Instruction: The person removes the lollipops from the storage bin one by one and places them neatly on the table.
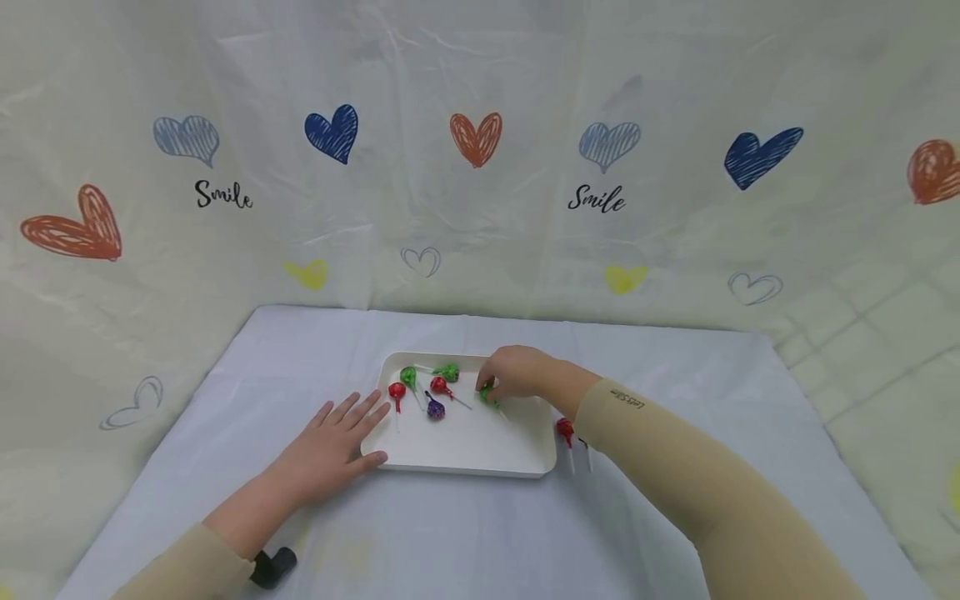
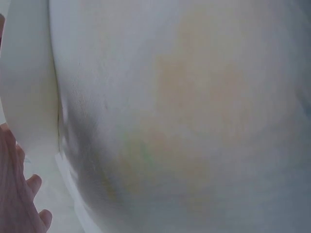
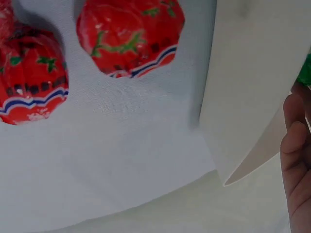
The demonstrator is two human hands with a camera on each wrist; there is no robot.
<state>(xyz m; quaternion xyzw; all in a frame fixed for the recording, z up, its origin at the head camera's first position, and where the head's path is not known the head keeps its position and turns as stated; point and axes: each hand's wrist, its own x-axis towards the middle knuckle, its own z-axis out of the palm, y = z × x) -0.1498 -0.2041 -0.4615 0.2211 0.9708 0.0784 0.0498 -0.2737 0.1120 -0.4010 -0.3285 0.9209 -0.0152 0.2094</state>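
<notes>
Over the right part of a white tray (image 1: pixel 465 450), my right hand (image 1: pixel 519 372) pinches a green-wrapped lollipop (image 1: pixel 489 395), its white stick pointing down to the right. In the right wrist view, curled fingers (image 3: pixel 296 150) and a bit of green wrapper show at the right edge. My left hand (image 1: pixel 337 442) rests with fingers spread at the tray's left edge. Inside the tray lie a red lollipop (image 1: pixel 397 389), a green lollipop (image 1: pixel 408 377), another green lollipop (image 1: pixel 448 372), another red lollipop (image 1: pixel 439 385) and a purple lollipop (image 1: pixel 436 409).
Just right of the tray, two red-wrapped lollipops (image 3: pixel 131 36) lie on the white tablecloth (image 1: pixel 675 400), partly covered by my right forearm in the head view. A black object (image 1: pixel 273 568) is by my left wrist. Behind the table hangs a heart-printed sheet (image 1: pixel 480 208).
</notes>
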